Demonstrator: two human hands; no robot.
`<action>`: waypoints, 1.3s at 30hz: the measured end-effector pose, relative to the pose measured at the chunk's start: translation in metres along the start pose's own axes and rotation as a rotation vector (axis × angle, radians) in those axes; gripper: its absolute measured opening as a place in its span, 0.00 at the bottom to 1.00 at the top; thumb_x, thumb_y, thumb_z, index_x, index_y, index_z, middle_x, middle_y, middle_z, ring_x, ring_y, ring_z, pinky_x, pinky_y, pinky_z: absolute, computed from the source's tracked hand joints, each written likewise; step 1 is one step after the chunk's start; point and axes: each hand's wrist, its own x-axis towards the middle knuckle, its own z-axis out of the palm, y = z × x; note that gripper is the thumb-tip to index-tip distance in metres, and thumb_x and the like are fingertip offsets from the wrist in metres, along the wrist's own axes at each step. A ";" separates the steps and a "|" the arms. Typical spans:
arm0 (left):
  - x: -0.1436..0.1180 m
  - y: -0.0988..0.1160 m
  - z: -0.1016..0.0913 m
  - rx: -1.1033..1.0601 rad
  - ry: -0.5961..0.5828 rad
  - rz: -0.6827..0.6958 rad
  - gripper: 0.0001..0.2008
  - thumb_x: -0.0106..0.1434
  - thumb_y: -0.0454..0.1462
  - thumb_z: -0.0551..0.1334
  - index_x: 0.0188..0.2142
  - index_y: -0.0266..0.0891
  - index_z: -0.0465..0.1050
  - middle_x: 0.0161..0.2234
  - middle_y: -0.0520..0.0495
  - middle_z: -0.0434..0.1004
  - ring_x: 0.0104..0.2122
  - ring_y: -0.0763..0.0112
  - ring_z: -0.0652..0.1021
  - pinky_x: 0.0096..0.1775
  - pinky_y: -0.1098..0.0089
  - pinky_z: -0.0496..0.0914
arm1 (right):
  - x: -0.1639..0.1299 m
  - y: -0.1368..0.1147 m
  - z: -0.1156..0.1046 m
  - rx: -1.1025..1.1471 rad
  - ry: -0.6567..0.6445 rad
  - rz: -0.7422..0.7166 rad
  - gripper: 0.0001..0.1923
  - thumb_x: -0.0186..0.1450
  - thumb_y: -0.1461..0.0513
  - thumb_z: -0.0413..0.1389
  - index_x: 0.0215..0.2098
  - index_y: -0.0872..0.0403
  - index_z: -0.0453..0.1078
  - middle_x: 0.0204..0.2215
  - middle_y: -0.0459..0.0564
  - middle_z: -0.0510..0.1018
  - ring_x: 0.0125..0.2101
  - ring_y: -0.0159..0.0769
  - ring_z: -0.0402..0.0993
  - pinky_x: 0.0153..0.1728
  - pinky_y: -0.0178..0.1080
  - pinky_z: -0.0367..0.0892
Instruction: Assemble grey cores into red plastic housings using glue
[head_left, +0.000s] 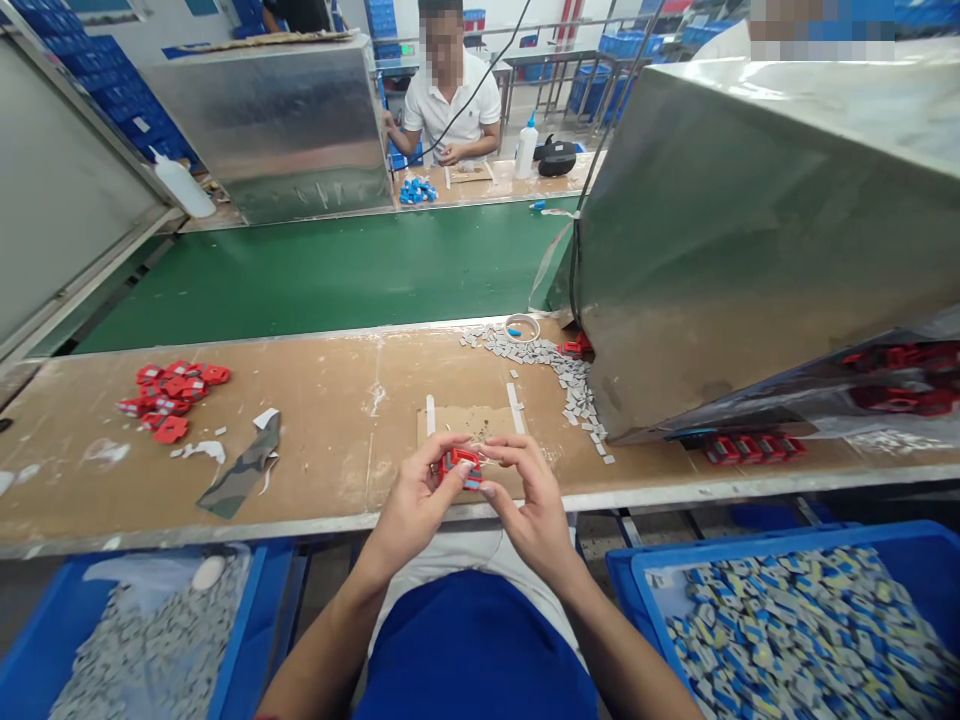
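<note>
Both bare forearms reach forward, wrists angled inward; the left hand (415, 500) and right hand (529, 505) meet at the fingertips, fingers curled in a pinch.

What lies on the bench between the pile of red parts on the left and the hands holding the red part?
In the head view, a torn grey strip with white scraps lies between the red pile and the left hand.

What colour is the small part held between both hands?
Red, seen in the head view: the small part between the left hand and right hand.
</note>
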 end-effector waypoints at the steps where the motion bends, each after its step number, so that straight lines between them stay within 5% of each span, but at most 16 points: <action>1: 0.000 0.001 -0.002 0.038 -0.028 -0.003 0.20 0.72 0.44 0.61 0.59 0.38 0.68 0.50 0.43 0.77 0.47 0.74 0.80 0.50 0.74 0.75 | 0.006 -0.002 -0.005 0.008 -0.031 -0.025 0.11 0.72 0.64 0.58 0.52 0.50 0.71 0.47 0.49 0.73 0.49 0.28 0.71 0.49 0.31 0.67; 8: 0.001 0.017 -0.010 0.327 -0.114 0.026 0.23 0.71 0.41 0.60 0.64 0.45 0.61 0.55 0.45 0.76 0.52 0.71 0.79 0.56 0.69 0.72 | 0.030 -0.009 -0.023 0.066 -0.266 -0.051 0.02 0.71 0.68 0.58 0.40 0.55 0.72 0.36 0.49 0.76 0.36 0.29 0.74 0.37 0.32 0.69; 15: -0.004 0.023 -0.015 0.372 -0.163 0.072 0.21 0.72 0.41 0.59 0.63 0.44 0.63 0.57 0.45 0.74 0.55 0.72 0.77 0.57 0.72 0.70 | 0.025 -0.014 -0.019 0.014 -0.187 -0.089 0.05 0.70 0.70 0.57 0.40 0.55 0.68 0.35 0.46 0.75 0.36 0.26 0.72 0.38 0.29 0.68; 20: -0.002 0.022 -0.015 0.284 -0.179 0.041 0.21 0.72 0.40 0.59 0.63 0.45 0.62 0.57 0.45 0.74 0.56 0.73 0.77 0.56 0.74 0.71 | 0.024 -0.013 -0.024 0.056 -0.233 -0.129 0.10 0.70 0.70 0.58 0.48 0.53 0.71 0.41 0.48 0.76 0.43 0.27 0.74 0.45 0.29 0.70; 24: 0.000 0.024 -0.018 0.302 -0.298 -0.040 0.24 0.73 0.41 0.56 0.66 0.45 0.58 0.59 0.43 0.72 0.52 0.75 0.78 0.51 0.76 0.72 | 0.025 -0.009 -0.025 -0.003 -0.299 -0.200 0.09 0.70 0.69 0.59 0.48 0.55 0.70 0.40 0.49 0.76 0.42 0.27 0.75 0.44 0.29 0.70; 31: 0.007 0.023 -0.027 0.232 -0.474 -0.104 0.27 0.75 0.40 0.52 0.70 0.42 0.50 0.65 0.38 0.64 0.64 0.72 0.69 0.62 0.72 0.65 | 0.020 -0.005 -0.017 0.006 -0.278 -0.152 0.05 0.70 0.70 0.58 0.41 0.56 0.68 0.36 0.48 0.75 0.38 0.27 0.74 0.38 0.29 0.69; 35: 0.009 0.015 -0.023 0.137 -0.390 -0.109 0.28 0.74 0.40 0.55 0.70 0.42 0.51 0.59 0.39 0.70 0.59 0.71 0.73 0.58 0.73 0.70 | 0.020 -0.001 -0.013 0.010 -0.189 -0.113 0.05 0.69 0.71 0.58 0.40 0.56 0.69 0.34 0.47 0.74 0.35 0.26 0.72 0.35 0.28 0.67; 39: 0.011 0.001 -0.007 -0.178 -0.049 -0.198 0.37 0.61 0.42 0.71 0.63 0.34 0.58 0.56 0.35 0.73 0.51 0.70 0.79 0.50 0.74 0.76 | 0.020 0.001 -0.007 0.027 -0.054 -0.038 0.05 0.68 0.71 0.59 0.39 0.57 0.70 0.33 0.46 0.74 0.33 0.24 0.71 0.35 0.27 0.67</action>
